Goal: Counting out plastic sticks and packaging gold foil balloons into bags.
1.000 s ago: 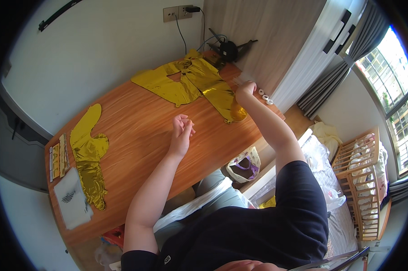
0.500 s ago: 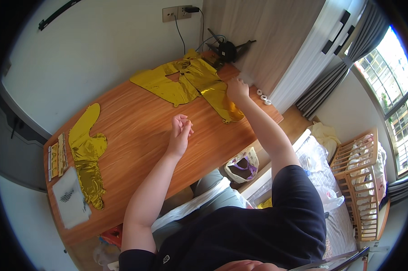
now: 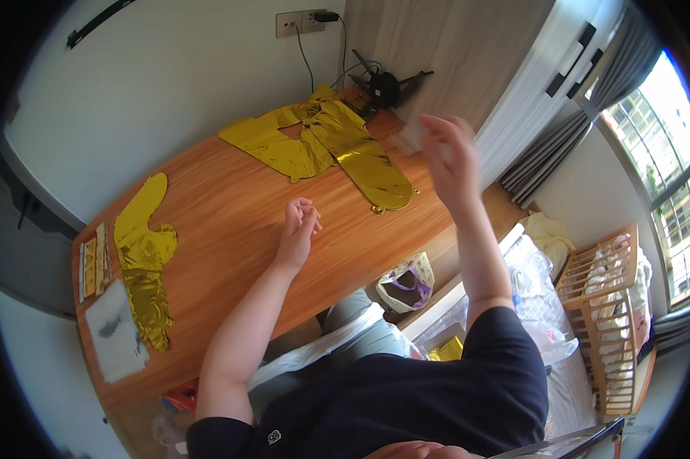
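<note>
My left hand rests over the middle of the table, fingers curled in and the thumb against them; whether anything is between them is hidden. Raised above the table's right end is my right hand, bent at the fingers and smeared by motion, so its grip is unclear. To its left, a flat gold foil balloon lies across the far side of the table, folded or overlapping, with small tabs at its edge. Another flat gold foil balloon, long and curved, lies at the left end. A pale translucent piece shows blurred beside my right hand.
White sheets and a patterned strip lie at the wooden table's left end. A black router with cables stands in the far corner. Below the right edge are a cloth bag and a gold packet. A wooden crib stands right.
My right hand has lifted off the gold balloon's right side and swung right, uncovering its rounded end and now covering the small white rolls. My left hand has barely shifted.
</note>
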Demonstrator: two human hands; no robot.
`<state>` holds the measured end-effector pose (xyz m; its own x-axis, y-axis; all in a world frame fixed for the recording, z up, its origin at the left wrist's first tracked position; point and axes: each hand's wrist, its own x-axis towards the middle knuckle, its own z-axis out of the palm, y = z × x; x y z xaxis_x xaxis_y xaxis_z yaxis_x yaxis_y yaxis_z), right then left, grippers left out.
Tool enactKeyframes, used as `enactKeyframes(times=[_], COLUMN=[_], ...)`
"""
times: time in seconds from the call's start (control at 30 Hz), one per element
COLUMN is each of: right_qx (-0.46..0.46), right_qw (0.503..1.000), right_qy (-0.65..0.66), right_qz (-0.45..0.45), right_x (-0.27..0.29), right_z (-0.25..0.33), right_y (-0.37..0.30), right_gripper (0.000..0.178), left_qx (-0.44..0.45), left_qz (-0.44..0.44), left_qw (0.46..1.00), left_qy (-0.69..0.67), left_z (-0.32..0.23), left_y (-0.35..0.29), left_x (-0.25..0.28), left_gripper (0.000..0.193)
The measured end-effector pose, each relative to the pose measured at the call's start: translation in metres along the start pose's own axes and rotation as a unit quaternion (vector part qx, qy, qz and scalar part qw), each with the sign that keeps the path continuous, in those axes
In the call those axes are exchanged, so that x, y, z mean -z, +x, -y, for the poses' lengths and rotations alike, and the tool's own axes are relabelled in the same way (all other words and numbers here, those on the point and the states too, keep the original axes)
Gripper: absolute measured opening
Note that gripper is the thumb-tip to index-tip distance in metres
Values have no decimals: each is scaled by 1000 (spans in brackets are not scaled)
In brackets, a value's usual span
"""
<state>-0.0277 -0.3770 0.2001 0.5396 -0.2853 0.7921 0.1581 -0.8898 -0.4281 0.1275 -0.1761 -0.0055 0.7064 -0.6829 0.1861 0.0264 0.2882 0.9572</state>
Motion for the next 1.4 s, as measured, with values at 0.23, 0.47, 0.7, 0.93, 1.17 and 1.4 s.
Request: enactKeyframes(times=[0.23,0.47,0.7,0.93,1.17,1.4], right_qx=[691,655,241,-446,-549,-574], right_qw=[676,731,924,703,633,748], right_qy=[104,17,-285,-446,-501,-236], right_qz=[-233,-190,-87,-329,-215,-236], right_x=[161,226,293,443,494,433], right_z=[194,200,103,-52,-179,-221], right_y=[-96,-154,-262,-524,-629,-569], right_gripper=[28,29,18,20,65,26], left_qx=[-27,-405,-552,-587,-555,-453], left_qz=[39,237,282,284,359,340], left_qw=[999,817,715,707,679,741], left_qy=[24,335,324,273,319,362], left_z=[-13,-102,-199,-170,-137,-68], left_y=[1,-71,-194,-202,-215,-216], left_x=[-25,-96,-177,-255,-248,-224], left_gripper=[18,25,18,23,27,20])
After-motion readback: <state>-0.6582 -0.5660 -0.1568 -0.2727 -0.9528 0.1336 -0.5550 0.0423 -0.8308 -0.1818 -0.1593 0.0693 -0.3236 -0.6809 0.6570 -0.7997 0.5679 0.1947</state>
